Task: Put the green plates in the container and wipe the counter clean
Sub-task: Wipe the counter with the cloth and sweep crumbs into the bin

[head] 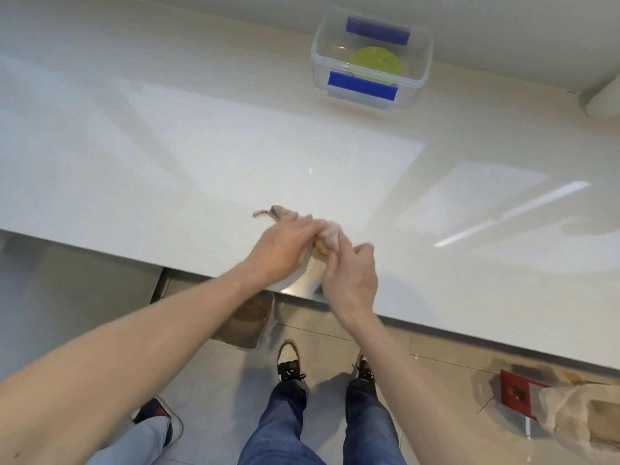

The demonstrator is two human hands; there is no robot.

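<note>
Bunching a cloth [327, 234] between left hand [280, 251] and right hand [352, 278], both grips closed on it; container [370, 58] well apart

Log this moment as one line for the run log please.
phase: wiping | both hands on cloth at counter front edge | green plates in container

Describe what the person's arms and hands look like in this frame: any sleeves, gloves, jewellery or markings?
Both forearms are bare up to the frame edge, with no sleeve in view. The left hand and right hand wear no gloves, and no watch, bracelet or ring shows on either wrist or on the visible fingers. No markings can be made out. Lower down, blue jeans and dark-and-light sneakers are visible.
</note>
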